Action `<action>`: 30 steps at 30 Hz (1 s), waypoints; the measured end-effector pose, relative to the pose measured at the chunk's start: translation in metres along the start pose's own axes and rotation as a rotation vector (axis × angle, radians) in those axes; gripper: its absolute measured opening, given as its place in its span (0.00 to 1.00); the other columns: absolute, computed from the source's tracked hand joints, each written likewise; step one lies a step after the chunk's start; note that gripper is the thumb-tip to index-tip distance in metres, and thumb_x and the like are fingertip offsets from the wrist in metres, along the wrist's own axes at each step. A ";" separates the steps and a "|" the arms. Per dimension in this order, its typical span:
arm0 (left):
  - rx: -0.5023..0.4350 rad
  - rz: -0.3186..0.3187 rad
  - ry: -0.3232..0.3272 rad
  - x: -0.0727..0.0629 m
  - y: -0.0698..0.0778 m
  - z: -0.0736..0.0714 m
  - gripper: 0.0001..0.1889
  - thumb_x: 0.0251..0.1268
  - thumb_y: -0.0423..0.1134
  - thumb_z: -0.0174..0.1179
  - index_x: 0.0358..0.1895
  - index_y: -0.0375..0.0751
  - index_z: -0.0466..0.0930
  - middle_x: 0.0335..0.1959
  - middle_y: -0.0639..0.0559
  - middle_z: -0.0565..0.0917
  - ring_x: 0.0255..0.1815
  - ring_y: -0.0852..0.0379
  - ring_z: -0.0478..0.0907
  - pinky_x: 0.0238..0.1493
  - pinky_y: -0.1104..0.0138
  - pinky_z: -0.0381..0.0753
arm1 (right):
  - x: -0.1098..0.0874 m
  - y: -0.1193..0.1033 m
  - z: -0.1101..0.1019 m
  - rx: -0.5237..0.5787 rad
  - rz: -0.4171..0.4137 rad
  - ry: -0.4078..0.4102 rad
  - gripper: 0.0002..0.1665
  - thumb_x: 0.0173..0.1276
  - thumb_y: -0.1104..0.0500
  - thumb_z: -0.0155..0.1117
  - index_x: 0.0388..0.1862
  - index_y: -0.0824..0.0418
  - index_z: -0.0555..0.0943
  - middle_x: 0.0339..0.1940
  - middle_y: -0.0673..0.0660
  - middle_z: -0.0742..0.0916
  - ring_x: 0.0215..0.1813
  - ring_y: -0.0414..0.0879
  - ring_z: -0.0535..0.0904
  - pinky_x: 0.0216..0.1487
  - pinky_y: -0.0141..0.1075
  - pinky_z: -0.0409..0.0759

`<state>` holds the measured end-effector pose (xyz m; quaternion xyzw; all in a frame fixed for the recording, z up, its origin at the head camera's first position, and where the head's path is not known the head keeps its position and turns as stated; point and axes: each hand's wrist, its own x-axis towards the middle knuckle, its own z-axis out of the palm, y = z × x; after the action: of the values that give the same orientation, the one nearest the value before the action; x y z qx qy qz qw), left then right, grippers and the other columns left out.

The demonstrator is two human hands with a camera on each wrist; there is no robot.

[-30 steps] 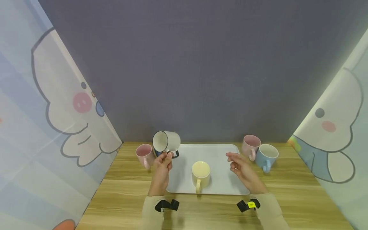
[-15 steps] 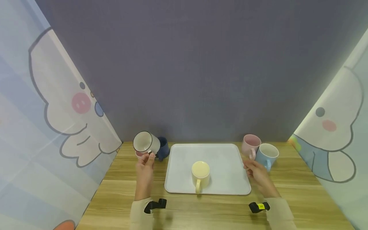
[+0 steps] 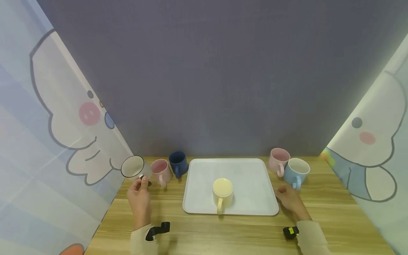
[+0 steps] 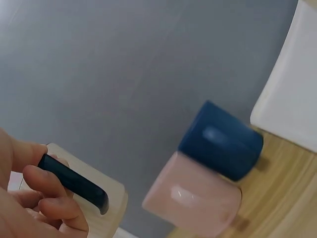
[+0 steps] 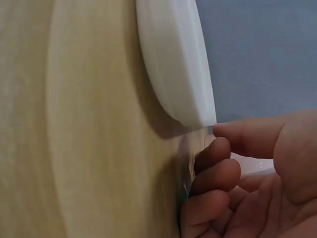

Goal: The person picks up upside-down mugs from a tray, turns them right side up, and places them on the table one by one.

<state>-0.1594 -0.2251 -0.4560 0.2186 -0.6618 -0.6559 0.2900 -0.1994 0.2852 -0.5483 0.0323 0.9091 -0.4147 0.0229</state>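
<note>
My left hand (image 3: 140,200) pinches the dark handle of a white mug (image 3: 133,166) with a dark rim, its mouth tilted towards the head camera. In the left wrist view, thumb and fingers close round that handle, with the pale mug body (image 4: 106,191) behind it. Just right of the held mug stand a pink mug (image 3: 160,170) and a navy blue mug (image 3: 178,163). My right hand (image 3: 290,200) is beside the right edge of the white tray (image 3: 248,177), fingers loosely curled. The right wrist view puts its thumb tip right at the tray's rim (image 5: 183,74).
A pale yellow mug (image 3: 222,194) stands on the tray near its front edge. Behind my right hand are another pink mug (image 3: 274,163) and a light blue mug (image 3: 294,173). A grey wall (image 3: 204,88) backs the wooden table (image 3: 204,233), with printed curtains on both sides.
My left hand has carried the white mug leftwards, past the navy and pink mugs, tilting it more upright. My right hand has drawn right and down from above the tray to its edge.
</note>
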 end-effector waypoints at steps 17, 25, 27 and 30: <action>0.031 -0.116 0.008 0.010 -0.052 -0.010 0.15 0.77 0.40 0.59 0.31 0.33 0.77 0.18 0.63 0.67 0.23 0.66 0.64 0.26 0.73 0.64 | -0.001 0.003 0.004 -0.059 -0.051 -0.035 0.12 0.73 0.61 0.61 0.47 0.70 0.82 0.40 0.61 0.86 0.41 0.48 0.79 0.40 0.39 0.76; 0.051 -0.129 0.016 0.012 -0.070 -0.007 0.17 0.76 0.39 0.58 0.31 0.27 0.77 0.20 0.63 0.72 0.29 0.65 0.66 0.32 0.72 0.65 | -0.002 0.002 0.003 -0.082 -0.029 -0.038 0.13 0.73 0.60 0.62 0.48 0.69 0.82 0.43 0.63 0.86 0.43 0.51 0.79 0.42 0.40 0.75; 0.034 -0.140 0.015 0.011 -0.072 -0.006 0.17 0.77 0.38 0.58 0.31 0.26 0.77 0.20 0.63 0.72 0.30 0.64 0.67 0.32 0.72 0.65 | -0.002 0.001 0.003 -0.082 -0.023 -0.041 0.13 0.73 0.60 0.61 0.49 0.69 0.81 0.43 0.63 0.86 0.43 0.52 0.79 0.42 0.40 0.75; 0.020 -0.156 0.010 0.010 -0.073 -0.005 0.15 0.77 0.38 0.58 0.32 0.29 0.78 0.22 0.63 0.73 0.31 0.63 0.67 0.33 0.72 0.66 | -0.003 0.000 0.003 -0.089 -0.022 -0.041 0.13 0.73 0.59 0.62 0.49 0.69 0.81 0.43 0.63 0.86 0.45 0.53 0.79 0.43 0.41 0.75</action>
<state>-0.1702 -0.2388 -0.5279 0.2755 -0.6479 -0.6687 0.2392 -0.1965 0.2830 -0.5499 0.0127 0.9264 -0.3744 0.0381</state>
